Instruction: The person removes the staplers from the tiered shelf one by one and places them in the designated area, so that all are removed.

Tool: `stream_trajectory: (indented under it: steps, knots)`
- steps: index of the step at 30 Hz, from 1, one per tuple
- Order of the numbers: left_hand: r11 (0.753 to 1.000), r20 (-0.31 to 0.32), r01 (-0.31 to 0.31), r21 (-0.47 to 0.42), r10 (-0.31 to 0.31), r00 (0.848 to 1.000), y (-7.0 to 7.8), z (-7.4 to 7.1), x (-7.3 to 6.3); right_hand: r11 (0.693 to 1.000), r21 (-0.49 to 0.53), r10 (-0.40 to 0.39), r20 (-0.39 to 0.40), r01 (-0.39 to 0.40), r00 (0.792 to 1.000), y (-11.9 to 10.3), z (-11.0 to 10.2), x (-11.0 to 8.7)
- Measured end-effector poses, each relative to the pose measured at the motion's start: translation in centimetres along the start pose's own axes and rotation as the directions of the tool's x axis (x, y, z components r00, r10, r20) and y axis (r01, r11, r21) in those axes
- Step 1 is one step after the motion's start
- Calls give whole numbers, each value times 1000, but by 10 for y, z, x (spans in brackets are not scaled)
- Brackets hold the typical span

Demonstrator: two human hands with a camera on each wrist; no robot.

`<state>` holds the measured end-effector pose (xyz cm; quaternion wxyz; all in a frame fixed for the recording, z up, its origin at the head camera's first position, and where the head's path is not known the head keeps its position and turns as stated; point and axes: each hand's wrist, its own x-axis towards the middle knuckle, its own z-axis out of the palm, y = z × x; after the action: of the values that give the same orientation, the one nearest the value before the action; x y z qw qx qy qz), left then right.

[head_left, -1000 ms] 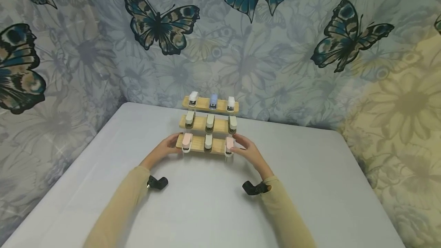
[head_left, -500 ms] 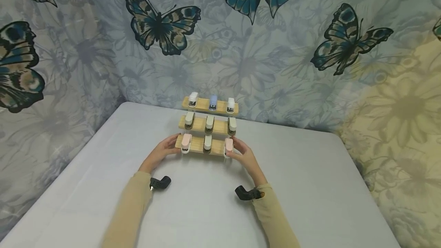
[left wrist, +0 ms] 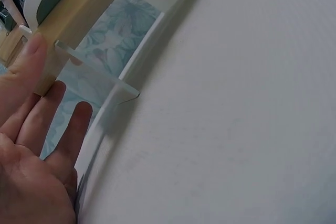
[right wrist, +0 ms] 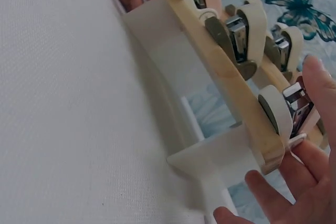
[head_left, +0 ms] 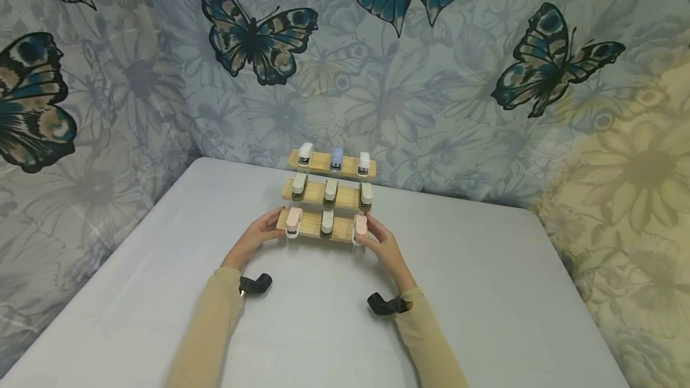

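A three-tier wooden display stand [head_left: 311,224] with see-through side supports [left wrist: 97,72] stands near the back of the table. Three mini staplers sit on each shelf. On the lowest are a pink stapler [head_left: 293,220] at each end and a cream stapler [head_left: 327,223] between; a blue stapler [head_left: 336,159] is at the top centre. My left hand [head_left: 255,238] grips the lowest shelf's left end, its thumb on the near side. At the right end my right hand [head_left: 385,247] holds the same shelf, thumb beside the right pink stapler [right wrist: 310,116] and fingers around the end.
A white cloth-like surface covers the table [head_left: 302,328]. Behind the stand rises a wall [head_left: 388,106] with flower and butterfly prints; another patterned wall is at the left. Each wrist carries a black camera mount [head_left: 256,284].
My right forearm has swung inward to the left, and my left forearm has shifted slightly right. Both hands stay at the stand's ends, and the stand looks almost unmoved.
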<state>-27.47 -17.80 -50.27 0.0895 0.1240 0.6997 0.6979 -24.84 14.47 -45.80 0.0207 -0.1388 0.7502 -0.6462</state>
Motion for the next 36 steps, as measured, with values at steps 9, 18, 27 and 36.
stream_trajectory:
  steps: [9, 18, 27, 36]
  knots:
    - [999, 53, -34, -28, 35, 998, 0, -4, 3, 999, 18, 39, -68, -37, 997, 20, -13, 1]
    - [998, 11, -50, 40, 50, 999, -1, -10, -1, 998, 20, 61, -91, -60, 994, 27, -26, -7]
    - [999, 6, -35, 39, 35, 999, -10, -6, -4, 989, 25, 146, -187, -144, 971, 39, -40, -21]
    - [1000, -18, -5, 25, 5, 1000, 4, -4, -4, 979, -41, 190, -201, -202, 961, 44, -47, -16]
